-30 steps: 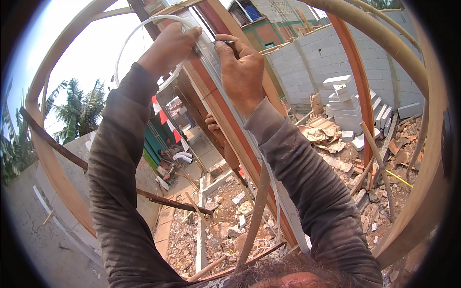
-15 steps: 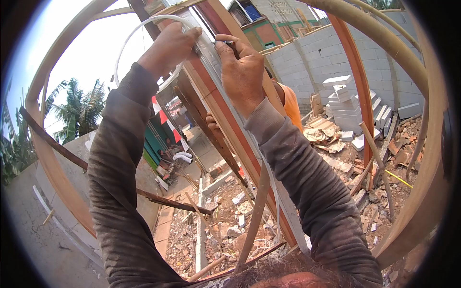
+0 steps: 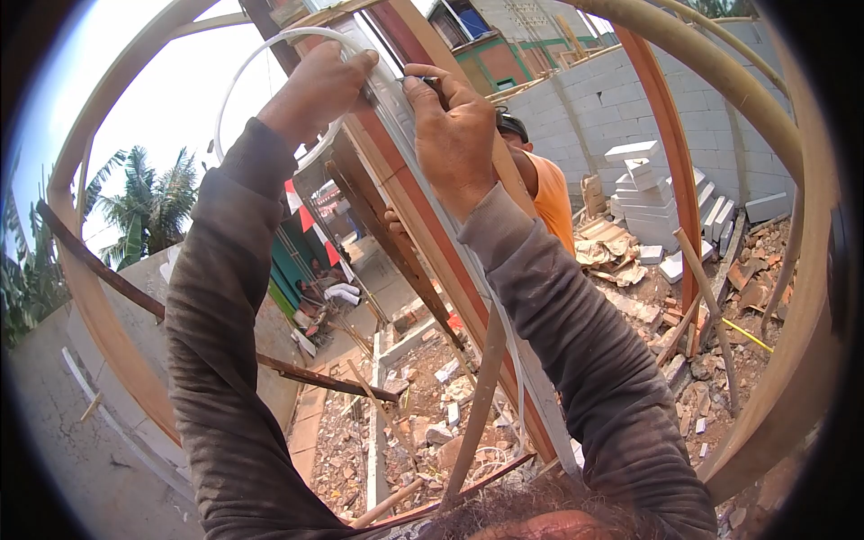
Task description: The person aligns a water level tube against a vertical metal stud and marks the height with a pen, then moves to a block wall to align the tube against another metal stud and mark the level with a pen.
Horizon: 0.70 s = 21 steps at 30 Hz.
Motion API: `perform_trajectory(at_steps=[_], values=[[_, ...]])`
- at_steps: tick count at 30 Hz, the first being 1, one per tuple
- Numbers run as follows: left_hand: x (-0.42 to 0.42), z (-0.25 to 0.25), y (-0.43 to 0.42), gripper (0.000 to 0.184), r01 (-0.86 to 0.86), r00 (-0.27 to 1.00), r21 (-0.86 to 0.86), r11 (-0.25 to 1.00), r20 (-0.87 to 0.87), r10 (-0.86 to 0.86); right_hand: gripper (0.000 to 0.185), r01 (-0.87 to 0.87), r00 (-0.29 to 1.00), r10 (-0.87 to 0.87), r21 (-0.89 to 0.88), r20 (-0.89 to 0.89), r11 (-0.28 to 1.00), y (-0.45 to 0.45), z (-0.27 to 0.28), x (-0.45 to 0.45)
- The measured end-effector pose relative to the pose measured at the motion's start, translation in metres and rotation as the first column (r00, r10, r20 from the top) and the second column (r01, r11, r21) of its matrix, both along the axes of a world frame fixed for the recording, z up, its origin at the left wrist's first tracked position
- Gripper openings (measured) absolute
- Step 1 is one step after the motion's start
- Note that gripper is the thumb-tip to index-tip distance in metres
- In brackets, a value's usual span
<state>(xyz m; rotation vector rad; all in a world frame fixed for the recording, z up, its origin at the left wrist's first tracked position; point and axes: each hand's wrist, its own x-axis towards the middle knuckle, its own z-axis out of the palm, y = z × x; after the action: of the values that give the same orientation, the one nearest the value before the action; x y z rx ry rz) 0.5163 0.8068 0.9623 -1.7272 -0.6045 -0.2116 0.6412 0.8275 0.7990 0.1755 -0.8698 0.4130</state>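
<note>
My left hand point(image 3: 326, 83) is raised at the upper middle, its fingers closed on a whitish flexible hose point(image 3: 297, 33). A loop of the hose arcs out to the left. Beside it, my right hand point(image 3: 454, 144) pinches a small dark stick-like thing point(image 3: 434, 85), its tip pointing at the post. Fingers hide most of that thing, so its kind is unclear. Both hands are against a tall wooden post point(image 3: 400, 175) with a reddish face and a pale strip along its right side.
Behind the post stands a person in an orange top point(image 3: 551, 193). Rubble point(image 3: 450, 396) covers the ground. White blocks point(image 3: 648, 202) are stacked before a grey block wall point(image 3: 621, 112). Bamboo poles point(image 3: 720, 72) and timber frame pieces point(image 3: 661, 144) surround me. People sit farther back on the left.
The person in orange has moved so that the head and more of the top show right of the post; their fingers at the post shifted slightly. My hands have stayed in place.
</note>
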Motion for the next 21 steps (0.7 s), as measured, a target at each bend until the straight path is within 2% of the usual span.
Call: perform_trajectory(at_steps=[1,4,6,12,15,17,18,20,21], values=[[-0.001,0.004,0.004,0.065,0.042,0.995,-0.121,0.992,0.093,-0.031,0.023,-0.005,1.0,0.005,-0.001,-0.003,1.0,-0.001,0.0,0.0],[-0.011,0.016,0.024,0.064,0.171,0.959,-0.334,0.927,0.274,-0.078,0.023,-0.012,1.0,0.012,0.004,-0.006,1.0,0.0,0.0,0.0],[-0.014,0.017,0.03,0.063,0.251,0.928,-0.42,0.872,0.36,-0.094,0.023,-0.009,1.0,0.009,0.003,-0.005,1.0,0.0,0.0,0.0],[-0.014,0.015,0.026,0.062,0.258,0.946,-0.347,0.902,0.279,-0.164,0.023,-0.005,1.0,0.005,-0.01,0.012,1.0,-0.003,-0.002,0.001],[-0.006,0.008,0.014,0.063,0.228,0.945,-0.355,0.907,0.303,-0.119,0.023,-0.011,1.0,0.011,-0.001,0.002,1.0,-0.001,-0.001,0.0],[-0.001,0.0,0.003,0.063,0.067,0.991,-0.14,0.988,0.123,-0.05,0.023,-0.018,1.0,0.019,0.018,-0.015,1.0,0.001,0.001,-0.001],[0.001,-0.002,-0.001,0.063,0.067,0.991,-0.14,0.988,0.122,-0.05,0.023,-0.017,1.0,0.018,0.03,-0.022,0.999,0.003,0.001,-0.001],[0.002,-0.006,-0.006,0.064,0.01,1.0,0.008,1.0,0.014,-0.01,0.023,-0.015,0.999,0.017,0.041,-0.03,0.999,0.002,0.001,-0.001],[0.002,-0.004,-0.004,0.064,0.01,1.0,0.009,1.0,0.014,-0.01,0.023,-0.015,1.0,0.016,0.03,-0.022,0.999,0.001,0.0,-0.001]])
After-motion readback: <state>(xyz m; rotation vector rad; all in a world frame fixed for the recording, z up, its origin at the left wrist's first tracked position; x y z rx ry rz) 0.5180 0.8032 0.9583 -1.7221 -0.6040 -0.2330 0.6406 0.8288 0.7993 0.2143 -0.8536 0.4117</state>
